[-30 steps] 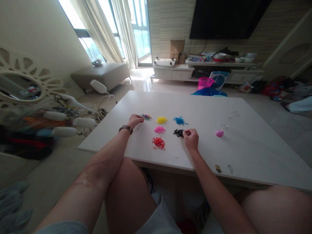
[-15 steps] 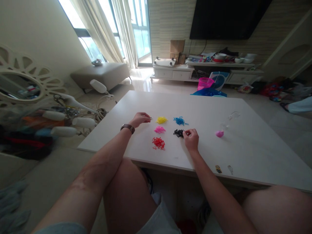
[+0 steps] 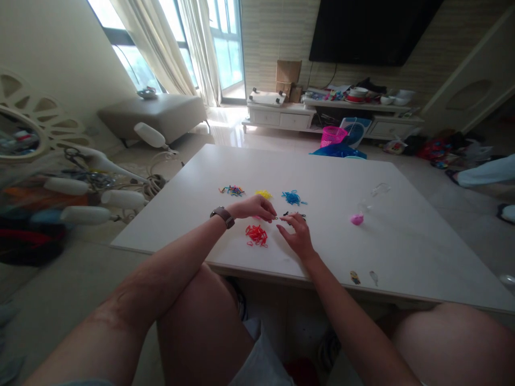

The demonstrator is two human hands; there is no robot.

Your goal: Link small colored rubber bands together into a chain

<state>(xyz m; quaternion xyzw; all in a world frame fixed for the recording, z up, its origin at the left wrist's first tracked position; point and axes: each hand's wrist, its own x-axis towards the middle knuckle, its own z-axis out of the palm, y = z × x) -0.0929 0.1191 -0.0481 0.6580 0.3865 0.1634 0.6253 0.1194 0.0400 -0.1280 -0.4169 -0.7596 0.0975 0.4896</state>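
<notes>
My left hand [image 3: 261, 208] is over the middle of the white table [image 3: 341, 185], pinching a tiny item too small to name. Facing it, my right hand [image 3: 296, 231] has thumb and index finger apart, close to that item. Around them lie small piles of bands: yellow [image 3: 264, 194], blue [image 3: 293, 197], red [image 3: 256, 236] and mixed colours [image 3: 235, 190]. My right hand partly covers the black pile [image 3: 302, 216]. Most of the pink pile is hidden behind my left hand.
A pink object [image 3: 357, 219] with clear plastic beside it lies right of my hands. Near the front edge are a small yellow figure [image 3: 354, 277] and a clear piece [image 3: 374, 277]. White lamp arms [image 3: 123, 199] stand left of the table.
My left hand has moved right and nearer, uncovering the mixed pile. My right hand has moved left from the black pile, and its fingers have spread.
</notes>
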